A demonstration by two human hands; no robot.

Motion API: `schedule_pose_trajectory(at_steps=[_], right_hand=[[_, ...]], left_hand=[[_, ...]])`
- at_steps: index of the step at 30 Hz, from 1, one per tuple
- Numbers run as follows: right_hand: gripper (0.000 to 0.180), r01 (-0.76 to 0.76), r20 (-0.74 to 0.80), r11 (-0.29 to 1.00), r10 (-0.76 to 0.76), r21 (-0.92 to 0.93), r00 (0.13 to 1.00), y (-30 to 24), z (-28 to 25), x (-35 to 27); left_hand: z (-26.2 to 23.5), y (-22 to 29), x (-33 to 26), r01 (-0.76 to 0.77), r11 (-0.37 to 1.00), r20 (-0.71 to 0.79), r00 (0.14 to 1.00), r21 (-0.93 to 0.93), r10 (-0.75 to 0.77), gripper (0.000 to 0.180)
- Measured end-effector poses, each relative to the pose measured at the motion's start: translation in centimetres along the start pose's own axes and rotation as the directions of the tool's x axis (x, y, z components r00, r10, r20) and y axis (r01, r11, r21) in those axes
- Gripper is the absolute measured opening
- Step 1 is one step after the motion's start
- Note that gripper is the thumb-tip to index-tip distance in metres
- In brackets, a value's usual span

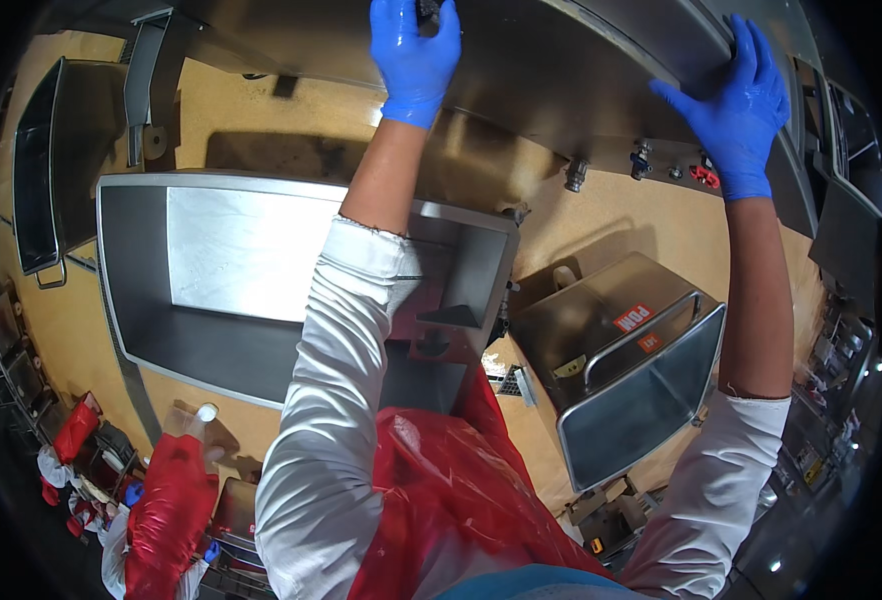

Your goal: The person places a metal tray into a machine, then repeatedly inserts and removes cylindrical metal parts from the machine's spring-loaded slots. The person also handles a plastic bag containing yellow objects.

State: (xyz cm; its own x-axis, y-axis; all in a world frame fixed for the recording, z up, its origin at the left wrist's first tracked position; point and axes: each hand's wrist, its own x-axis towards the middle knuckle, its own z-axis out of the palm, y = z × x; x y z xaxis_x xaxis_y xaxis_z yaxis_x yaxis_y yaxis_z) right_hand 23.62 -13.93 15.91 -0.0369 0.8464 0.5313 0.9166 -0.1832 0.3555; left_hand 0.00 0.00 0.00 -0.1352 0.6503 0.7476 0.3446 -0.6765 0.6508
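Both my hands wear blue gloves and reach forward to a large stainless steel vessel [521,85] across the top. My left hand [416,62] is at the top edge, its fingertips cut off. A small dark, rough-looking thing [428,12] shows between its thumb and fingers; its kind is unclear. Off to the right, my right hand [739,112] lies against the vessel's steel edge, fingers stretched and thumb spread wide, holding nothing. Below it, a red-handled valve [704,174] and several metal fittings [641,160] stick out from the vessel's lower side.
A long steel trough [211,350] stands under my left forearm. To its right is a tilted steel cart [561,330] with a handle. Another steel bin [81,130] stands far left. A person in a red apron [171,500] is at lower left on the tan floor [61,335].
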Motion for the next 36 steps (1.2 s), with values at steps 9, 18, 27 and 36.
schedule_pose_trajectory(at_steps=[9, 18, 27, 36], right_hand=[[0.104, 0.026, -0.019, 0.999, -0.026, -0.028, 0.999, 0.2, 0.0, 0.2], [0.103, 0.015, 0.003, 1.000, -0.015, -0.024, 1.000, 0.0, 0.1, 0.2], [0.104, 0.003, 0.024, 0.999, -0.004, 0.036, 1.000, 0.7, 0.2, -0.2], [0.107, 0.021, 0.025, 0.999, -0.021, 0.024, 0.999, 0.3, 0.1, 0.1]], left_hand=[[1.4, 0.1, 0.3, 0.040, 0.990, -0.121, 0.992, 0.134, -0.024, 0.034], [1.4, 1.1, 0.2, 0.225, 0.974, -0.183, 0.956, -0.037, -0.228, 0.032], [1.1, 2.5, -0.5, 0.637, 0.496, 0.099, 0.666, -0.590, -0.739, 0.023], [1.4, 0.3, -1.5, 0.476, 0.756, -0.080, 0.822, -0.449, -0.564, 0.026]])
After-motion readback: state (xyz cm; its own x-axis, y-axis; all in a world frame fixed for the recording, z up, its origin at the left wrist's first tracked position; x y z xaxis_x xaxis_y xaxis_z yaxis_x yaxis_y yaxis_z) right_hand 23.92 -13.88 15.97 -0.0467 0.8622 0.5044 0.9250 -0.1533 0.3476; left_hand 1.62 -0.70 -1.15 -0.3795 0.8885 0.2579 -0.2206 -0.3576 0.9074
